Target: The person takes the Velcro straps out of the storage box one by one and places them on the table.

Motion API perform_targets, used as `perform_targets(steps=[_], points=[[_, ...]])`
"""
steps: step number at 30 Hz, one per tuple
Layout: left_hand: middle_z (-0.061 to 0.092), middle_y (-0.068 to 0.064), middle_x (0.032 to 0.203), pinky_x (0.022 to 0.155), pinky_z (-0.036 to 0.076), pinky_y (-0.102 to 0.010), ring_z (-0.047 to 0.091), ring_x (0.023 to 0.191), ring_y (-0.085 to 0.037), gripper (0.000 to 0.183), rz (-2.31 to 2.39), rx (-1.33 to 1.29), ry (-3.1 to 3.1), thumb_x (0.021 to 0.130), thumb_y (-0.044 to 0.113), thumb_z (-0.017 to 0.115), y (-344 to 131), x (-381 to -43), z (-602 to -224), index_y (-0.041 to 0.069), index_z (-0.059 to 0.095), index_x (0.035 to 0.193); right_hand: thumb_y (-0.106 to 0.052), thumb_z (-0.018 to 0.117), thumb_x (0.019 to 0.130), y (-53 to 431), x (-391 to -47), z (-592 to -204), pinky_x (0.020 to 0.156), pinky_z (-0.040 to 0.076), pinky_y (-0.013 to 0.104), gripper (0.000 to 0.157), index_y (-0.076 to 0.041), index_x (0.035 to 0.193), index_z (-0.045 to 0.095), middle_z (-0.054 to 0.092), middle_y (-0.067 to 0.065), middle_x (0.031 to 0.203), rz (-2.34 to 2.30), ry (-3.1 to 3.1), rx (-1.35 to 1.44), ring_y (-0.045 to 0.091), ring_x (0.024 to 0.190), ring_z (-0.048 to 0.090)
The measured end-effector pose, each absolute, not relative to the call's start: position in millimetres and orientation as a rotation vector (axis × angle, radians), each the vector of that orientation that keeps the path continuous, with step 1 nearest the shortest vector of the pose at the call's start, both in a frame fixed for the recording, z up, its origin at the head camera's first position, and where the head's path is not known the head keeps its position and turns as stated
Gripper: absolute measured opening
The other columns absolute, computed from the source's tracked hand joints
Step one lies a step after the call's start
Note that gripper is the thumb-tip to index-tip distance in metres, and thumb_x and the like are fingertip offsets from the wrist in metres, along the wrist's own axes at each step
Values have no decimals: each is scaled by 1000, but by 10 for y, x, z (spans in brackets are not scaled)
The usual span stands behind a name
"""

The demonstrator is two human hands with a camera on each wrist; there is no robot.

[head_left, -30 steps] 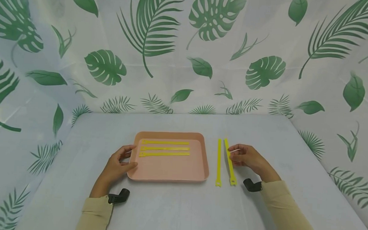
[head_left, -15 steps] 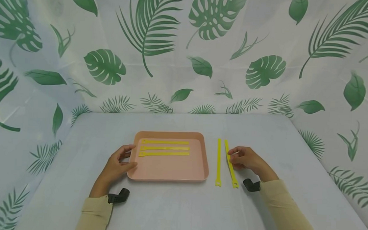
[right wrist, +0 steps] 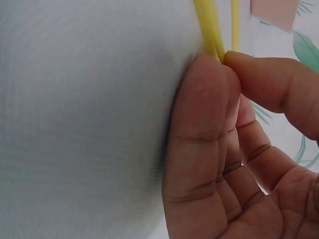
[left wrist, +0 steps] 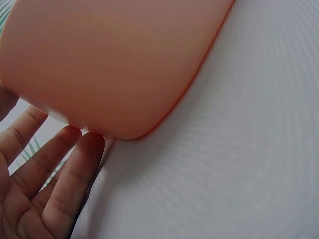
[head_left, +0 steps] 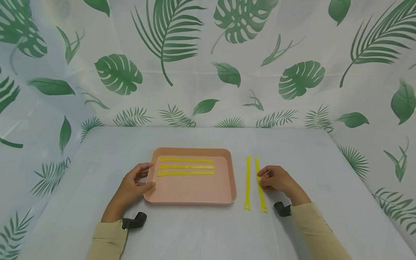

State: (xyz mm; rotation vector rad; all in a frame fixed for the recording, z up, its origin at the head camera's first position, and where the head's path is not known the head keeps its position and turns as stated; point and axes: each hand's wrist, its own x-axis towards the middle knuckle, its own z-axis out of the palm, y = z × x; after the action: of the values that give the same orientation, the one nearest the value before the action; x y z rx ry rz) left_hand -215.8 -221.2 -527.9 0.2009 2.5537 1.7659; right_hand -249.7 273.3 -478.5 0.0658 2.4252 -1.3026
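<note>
A pink tray (head_left: 192, 190) sits on the white tabletop (head_left: 204, 237) and carries three yellow strips (head_left: 186, 166) laid crosswise. The left hand (head_left: 132, 184) grips the tray's left rim. The right hand (head_left: 278, 180) pinches the right-hand strip (head_left: 260, 185) of two yellow strips lying side by side – the other strip (head_left: 247, 183) lies untouched just beside it.

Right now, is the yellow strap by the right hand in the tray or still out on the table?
Out. The strap lies on the table right of the pink tray, pinched by the right hand.
</note>
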Motion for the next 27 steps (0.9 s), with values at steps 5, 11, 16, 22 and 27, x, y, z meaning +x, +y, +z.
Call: perform_targets(steps=[5,11,16,22,27], points=[[55,-26,155,93,55,-21,56,138,-47,67,1777,198,2536,92,3,82,-2212,-2162,-5273,-1,53,152,5,75,91,2723,-2497,-4792,64,58,28,23,9,111,64,58,5,81,-1289,2453,70,17,71,64],[54,-25,155,93,54,-22,56,139,-46,68,1760,174,2540,92,5,83,-2209,-2162,-5266,1,53,153,2,76,90,2716,-2507,-4787,63,54,29,24,6,111,66,58,5,81,-1241,2530,67,17,68,61],[55,-24,156,93,54,-23,56,140,-45,68,1752,152,2546,91,5,84,-2209,-2161,-5261,2,54,153,1,71,95,2705,-2525,-4793,64,55,29,23,8,116,66,59,5,85,-1286,2581,21,17,71,63],[55,-24,155,95,54,-25,56,140,-44,69,1741,140,2547,91,6,84,-2208,-2158,-5263,2,54,153,5,71,99,2659,-2521,-4771,65,61,29,26,14,122,63,64,11,96,-1499,2575,-151,16,79,64],[55,-23,156,100,55,-35,56,140,-44,69,1722,138,2558,91,8,84,-2209,-2159,-5260,2,54,153,3,73,99,2587,-2542,-4719,66,60,28,28,13,124,64,66,13,101,-1541,2598,-198,16,81,66]])
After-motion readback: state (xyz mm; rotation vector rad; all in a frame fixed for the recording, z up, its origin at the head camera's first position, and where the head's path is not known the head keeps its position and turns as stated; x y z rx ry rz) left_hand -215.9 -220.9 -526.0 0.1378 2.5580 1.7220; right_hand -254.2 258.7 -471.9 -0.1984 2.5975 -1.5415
